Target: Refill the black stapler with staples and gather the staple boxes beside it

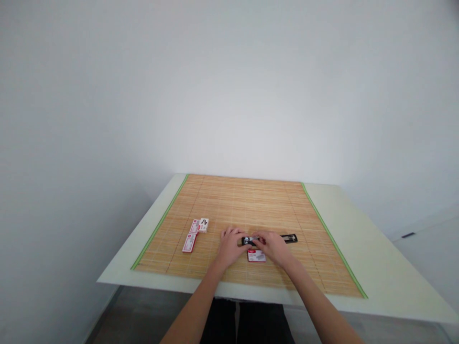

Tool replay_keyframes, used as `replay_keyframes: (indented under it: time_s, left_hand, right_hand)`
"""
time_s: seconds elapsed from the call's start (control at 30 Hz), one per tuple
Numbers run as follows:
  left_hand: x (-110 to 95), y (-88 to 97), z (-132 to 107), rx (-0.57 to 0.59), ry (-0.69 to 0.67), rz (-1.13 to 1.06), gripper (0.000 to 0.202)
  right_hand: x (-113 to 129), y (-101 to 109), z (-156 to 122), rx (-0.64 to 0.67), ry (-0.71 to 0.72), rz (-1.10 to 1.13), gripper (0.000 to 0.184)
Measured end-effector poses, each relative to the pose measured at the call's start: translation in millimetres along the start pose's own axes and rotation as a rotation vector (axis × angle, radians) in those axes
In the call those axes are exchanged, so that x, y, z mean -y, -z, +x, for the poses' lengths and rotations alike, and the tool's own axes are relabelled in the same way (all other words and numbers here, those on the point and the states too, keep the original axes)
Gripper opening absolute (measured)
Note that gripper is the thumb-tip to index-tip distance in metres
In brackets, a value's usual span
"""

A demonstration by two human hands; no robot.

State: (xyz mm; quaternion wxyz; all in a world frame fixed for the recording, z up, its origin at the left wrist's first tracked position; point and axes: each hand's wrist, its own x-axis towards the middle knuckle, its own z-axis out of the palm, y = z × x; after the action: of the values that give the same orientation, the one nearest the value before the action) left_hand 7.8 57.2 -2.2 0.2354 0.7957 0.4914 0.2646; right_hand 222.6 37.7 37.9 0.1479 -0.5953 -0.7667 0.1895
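A black stapler [289, 238] lies folded open, lengthwise from left to right, on the bamboo mat [247, 200]. Around its left end are the curled fingers and thumb of my left hand [230, 246], gripping it. My right hand [274, 244] reaches over the stapler's middle with thumb and fingertips pinched together near a shiny metal part. Whatever small piece is between those fingertips is too small to make out. Just in front of the stapler, below my hands, sits a red and white staple box [256, 256].
To the left on the mat are two more red and white boxes, one farther back [194, 226] and one nearer [189, 243]. A small white box [203, 225] with a dark picture touches the farther one. The white table [380, 258] meets a plain wall [247, 95].
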Motion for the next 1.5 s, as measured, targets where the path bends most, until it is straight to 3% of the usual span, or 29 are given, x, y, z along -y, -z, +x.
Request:
replay_keyframes:
  time_s: [0.23, 0.43, 0.53, 0.77, 0.9, 1.1, 1.27, 1.33, 1.5]
  left_hand:
    - [-1.3, 0.3, 0.4, -0.008, 0.01, -0.007, 0.03]
    - [0.0, -0.9, 0.2, -0.009, 0.008, -0.004, 0.03]
    - [1.4, -1.6, 0.3, -0.005, 0.002, -0.001, 0.03]
    - [2.4, -3.0, -0.1, -0.019, -0.004, -0.001, 0.03]
    - [2.6, -3.8, -0.1, -0.022, -0.008, 0.006, 0.029]
    - [2.2, -3.4, -0.2, -0.01, -0.01, 0.032, 0.031]
    - [3.1, -2.2, -4.7, -0.024, -0.025, 0.023, 0.035]
    - [4.1, -2.0, -7.0, -0.028, -0.023, 0.015, 0.036]
    - [4.9, -2.1, -8.0, -0.022, -0.02, -0.004, 0.032]
  right_hand:
    - [5.3, 0.5, -0.5, 0.004, -0.004, -0.029, 0.032]
    - [-5.3, 5.7, -12.7, -0.088, -0.114, -0.037, 0.03]
    - [-7.5, 3.9, -20.4, -0.068, -0.129, -0.054, 0.028]
    - [16.3, -10.9, -24.5, -0.044, -0.081, -0.024, 0.032]
    - [2.5, 2.1, -30.1, -0.086, -0.119, 0.032, 0.037]
    - [-52.2, 28.6, -65.5, -0.425, -0.318, 0.192, 0.061]
    - [-76.3, 13.2, -97.9, -0.664, -0.464, 0.355, 0.075]
    - [-79.5, 5.4, -99.9, -0.672, -0.485, 0.483, 0.078]
    - [-74.5, 9.4, -76.3, -0.49, -0.37, 0.94, 0.081]
